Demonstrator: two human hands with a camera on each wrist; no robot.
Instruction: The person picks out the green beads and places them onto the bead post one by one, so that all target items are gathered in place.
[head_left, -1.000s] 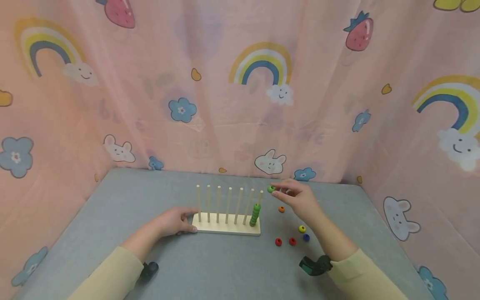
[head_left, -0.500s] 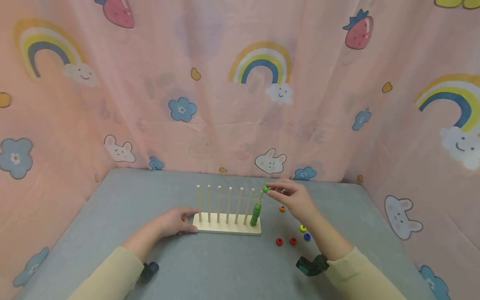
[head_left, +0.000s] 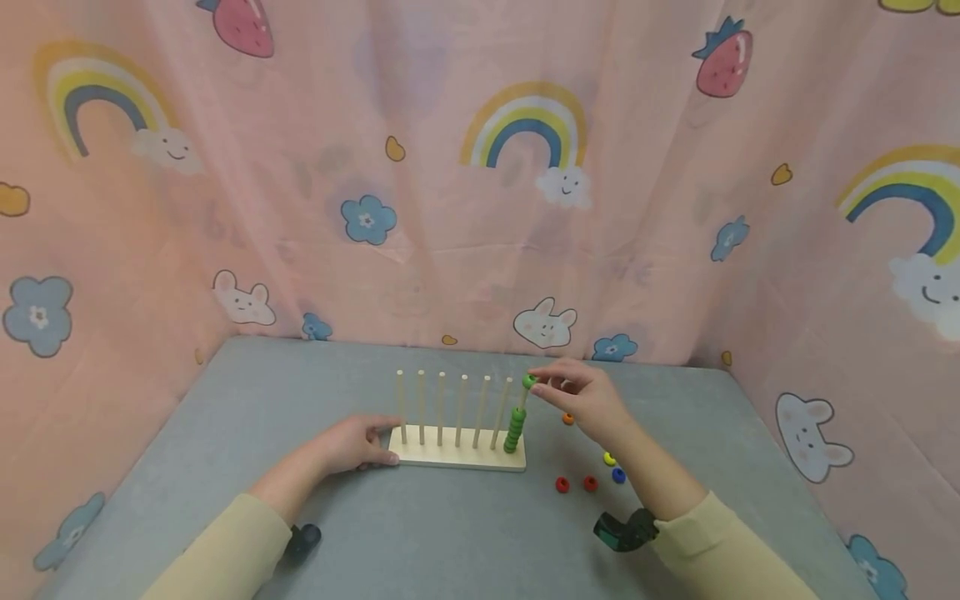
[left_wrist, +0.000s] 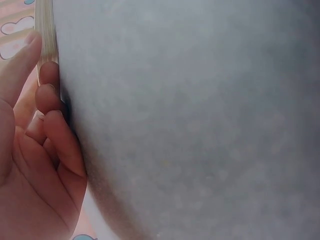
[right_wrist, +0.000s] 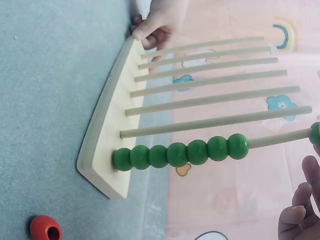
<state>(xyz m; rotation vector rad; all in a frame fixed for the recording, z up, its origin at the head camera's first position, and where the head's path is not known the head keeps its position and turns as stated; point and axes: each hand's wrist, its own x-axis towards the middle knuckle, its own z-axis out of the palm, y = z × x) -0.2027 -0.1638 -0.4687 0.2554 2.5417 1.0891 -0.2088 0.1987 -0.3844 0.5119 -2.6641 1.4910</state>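
Note:
A pale wooden pegboard with several upright pegs stands on the grey table. Several green beads are stacked on its rightmost peg; the other pegs are bare. My right hand pinches one more green bead between thumb and fingertips, at the top of that same peg. In the right wrist view this bead sits at the peg's tip, partly cut off by the frame. My left hand grips the left end of the pegboard, thumb on the near side and a finger on the far side.
Right of the pegboard lie two red beads, a blue bead, a yellow bead and an orange bead, the last two near my right forearm. A pink patterned curtain surrounds the table's back and sides.
My right hand has carried the green bead leftward, from beside the rightmost peg to its tip. My left hand keeps its grip on the pegboard's left end.

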